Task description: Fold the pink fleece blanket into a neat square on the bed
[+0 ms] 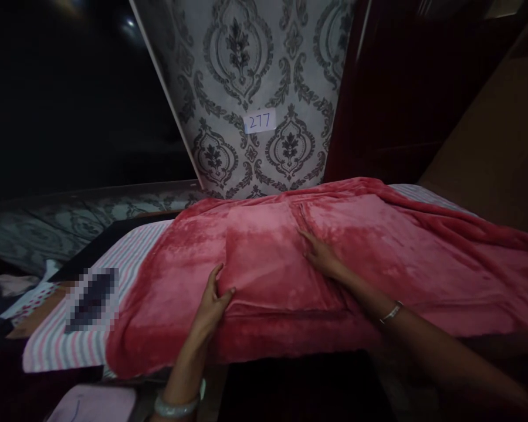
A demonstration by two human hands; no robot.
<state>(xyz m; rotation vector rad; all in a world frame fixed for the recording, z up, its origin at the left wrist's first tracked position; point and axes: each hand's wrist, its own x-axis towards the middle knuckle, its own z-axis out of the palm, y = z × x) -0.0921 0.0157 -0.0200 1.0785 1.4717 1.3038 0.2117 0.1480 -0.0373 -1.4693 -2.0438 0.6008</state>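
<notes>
A red-pink plush blanket (422, 258) is spread over the raised surface in front of me. Between my hands lies a folded, smooth panel of similar plush cloth (264, 258), with creases along its right side and near edge. My left hand (213, 299) is at the panel's left edge, thumb and fingers apart. My right hand (321, 255) lies by its right edge, fingers stretched toward a dark fold in the cloth. Neither hand visibly grips any fabric.
A striped sheet (134, 252) shows at the left, with a blurred-out dark patch (92, 300) on it. Behind stands a patterned wall (237, 76) bearing a paper marked 277 (259, 121). A pale pink seat-like surface (94, 404) is at the lower left.
</notes>
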